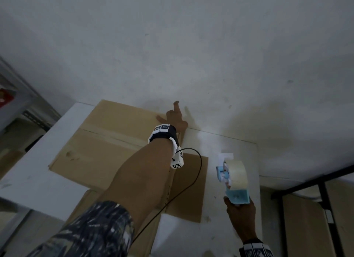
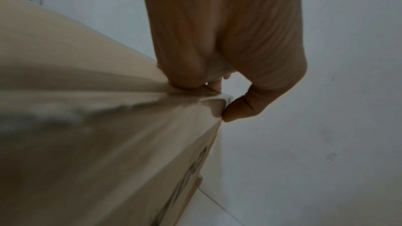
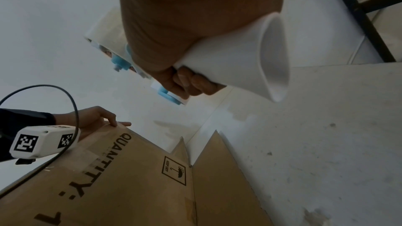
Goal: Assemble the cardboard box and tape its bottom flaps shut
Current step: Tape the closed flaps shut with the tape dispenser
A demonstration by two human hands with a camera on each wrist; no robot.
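The head view looks down and forward from above onto a white table [image 1: 34, 172] set against a wall [image 1: 191, 45], taking in both forearms. The left wrist view sits very close behind the left hand [image 2: 226, 44], facing along it to the far edge of the cardboard box [image 2: 91, 143], with the wall just beyond. The right wrist view looks from under the right hand [image 3: 185, 28], near the table's right side, facing left and far. It shares with the head view the left hand [image 3: 95, 119], the box [image 3: 121, 178] and the tape dispenser [image 3: 234, 61].
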